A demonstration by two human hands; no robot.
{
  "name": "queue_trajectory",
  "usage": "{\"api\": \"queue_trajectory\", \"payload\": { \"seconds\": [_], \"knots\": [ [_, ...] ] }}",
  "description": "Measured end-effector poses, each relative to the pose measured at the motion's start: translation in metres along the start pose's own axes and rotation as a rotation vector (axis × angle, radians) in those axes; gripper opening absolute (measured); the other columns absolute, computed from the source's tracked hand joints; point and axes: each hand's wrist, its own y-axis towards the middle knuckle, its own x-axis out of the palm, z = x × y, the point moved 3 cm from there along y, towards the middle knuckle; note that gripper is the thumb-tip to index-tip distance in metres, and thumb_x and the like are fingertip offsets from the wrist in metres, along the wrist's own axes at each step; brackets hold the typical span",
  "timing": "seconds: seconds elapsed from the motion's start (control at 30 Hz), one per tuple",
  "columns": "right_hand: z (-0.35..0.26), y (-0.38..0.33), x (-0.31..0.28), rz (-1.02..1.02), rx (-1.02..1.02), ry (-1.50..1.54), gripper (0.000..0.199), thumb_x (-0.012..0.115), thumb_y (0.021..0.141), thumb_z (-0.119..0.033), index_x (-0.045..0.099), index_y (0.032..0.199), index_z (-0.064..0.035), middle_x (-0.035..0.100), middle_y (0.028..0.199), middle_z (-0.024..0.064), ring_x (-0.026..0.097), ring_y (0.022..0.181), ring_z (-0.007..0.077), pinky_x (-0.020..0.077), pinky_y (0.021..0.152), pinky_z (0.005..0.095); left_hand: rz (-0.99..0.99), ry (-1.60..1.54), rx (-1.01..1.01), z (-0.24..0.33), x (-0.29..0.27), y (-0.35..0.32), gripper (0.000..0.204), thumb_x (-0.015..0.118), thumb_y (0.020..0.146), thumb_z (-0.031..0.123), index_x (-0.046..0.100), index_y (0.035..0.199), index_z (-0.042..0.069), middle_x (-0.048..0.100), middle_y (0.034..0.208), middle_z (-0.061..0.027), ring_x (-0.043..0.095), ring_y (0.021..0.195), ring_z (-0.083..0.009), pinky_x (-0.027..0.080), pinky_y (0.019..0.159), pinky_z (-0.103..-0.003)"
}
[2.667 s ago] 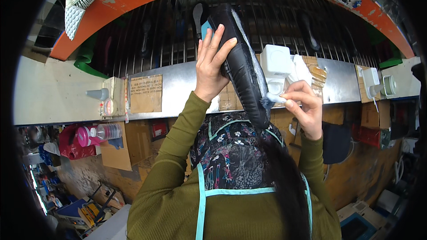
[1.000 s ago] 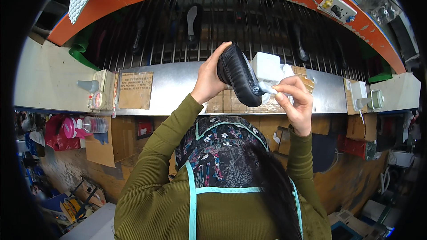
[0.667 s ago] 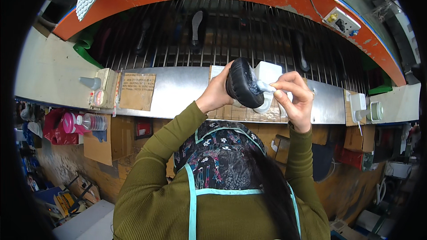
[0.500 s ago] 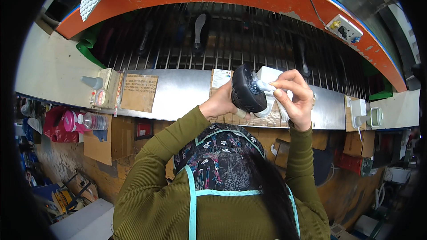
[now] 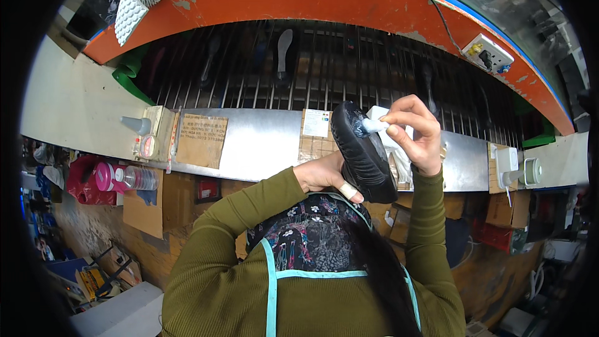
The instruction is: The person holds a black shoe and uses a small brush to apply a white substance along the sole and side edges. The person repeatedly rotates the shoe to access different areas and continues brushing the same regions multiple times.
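Observation:
My left hand (image 5: 324,175) is wrapped round the side of a black shoe upper (image 5: 368,165), which I hold tilted over the bench, toe end away from me. A strip of pale tape or bandage covers my left thumb. Between the thumb and fingers of my right hand (image 5: 417,134) is a small whitish brush (image 5: 373,126). Its tip touches the underside of the shoe near the far end, where the surface looks wet and streaked. The bristles are too small to make out. Behind my right hand a white container (image 5: 377,112) is partly hidden.
Metal rods (image 5: 249,87) of a conveyor run beyond the bench, carrying a grey sole (image 5: 284,50). Cardboard (image 5: 201,141) lies on the metal bench top (image 5: 253,143). A pot with a grey cone (image 5: 138,126) stands left; a white-green container (image 5: 531,171) stands right. An orange beam (image 5: 262,6) spans the back.
The shoe has turned and tipped, so its length and underside show more, and it reaches closer to me. My left hand has shifted with it. The brush stays at the shoe's far end.

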Motion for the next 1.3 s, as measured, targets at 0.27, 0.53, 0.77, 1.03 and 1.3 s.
{"api": "queue_trajectory", "payload": {
  "seconds": [0.27,0.53,0.77,1.03,1.3],
  "knots": [
    [0.018,-0.018,-0.008,-0.068,0.122,0.197,0.014,0.073,0.076,-0.002,0.073,0.09,-0.0019,0.059,0.086,0.0049,0.056,0.08,0.0139,0.0451,0.067,0.0269,-0.045,-0.049,-0.021,-0.008,-0.005,-0.001,0.078,0.08,0.063,-0.009,0.045,0.132,-0.001,0.058,0.124,-0.0128,0.055,0.114,-0.0213,0.045,0.099,-0.033],
    [0.097,-0.191,-0.011,0.209,0.889,-0.336,0.014,0.072,0.081,-0.014,0.074,0.093,-0.006,0.062,0.079,0.0034,0.059,0.074,0.0141,0.0443,0.076,0.0317,0.246,-0.306,0.415,-0.028,-0.072,-0.053,0.081,0.083,0.062,0.005,0.046,0.134,0.003,0.054,0.131,-0.0101,0.05,0.121,-0.0245,0.038,0.106,-0.037],
    [0.117,-0.221,0.027,0.234,0.576,-1.082,0.005,0.07,0.079,-0.019,0.073,0.081,-0.0157,0.059,0.076,0.0033,0.058,0.065,0.0207,0.0311,0.073,0.0394,-0.097,-0.374,0.952,0.001,-0.121,-0.087,0.088,0.08,0.068,0.05,0.044,0.138,0.011,0.048,0.139,-0.009,0.045,0.128,-0.0279,0.034,0.11,-0.05],
    [0.126,-0.233,0.027,0.204,0.747,-0.975,0.01,0.066,0.083,-0.021,0.072,0.081,-0.0134,0.06,0.071,0.0066,0.056,0.061,0.0241,0.0355,0.069,0.0393,-0.128,-0.383,0.763,0.026,-0.067,-0.09,0.088,0.04,0.087,0.071,0.036,0.141,0.001,0.049,0.127,-0.03,0.065,0.089,-0.0284,0.035,0.101,-0.053],
    [0.139,-0.237,0.019,0.424,1.147,0.385,0.015,0.069,0.085,-0.014,0.07,0.088,0.0008,0.066,0.075,0.0032,0.059,0.067,0.0118,0.0469,0.063,0.0259,0.505,-0.295,0.746,-0.019,-0.055,-0.061,0.069,0.052,0.089,0.059,0.048,0.13,0.004,0.059,0.119,-0.0132,0.058,0.107,-0.0231,0.046,0.095,-0.04]
  ]
}}
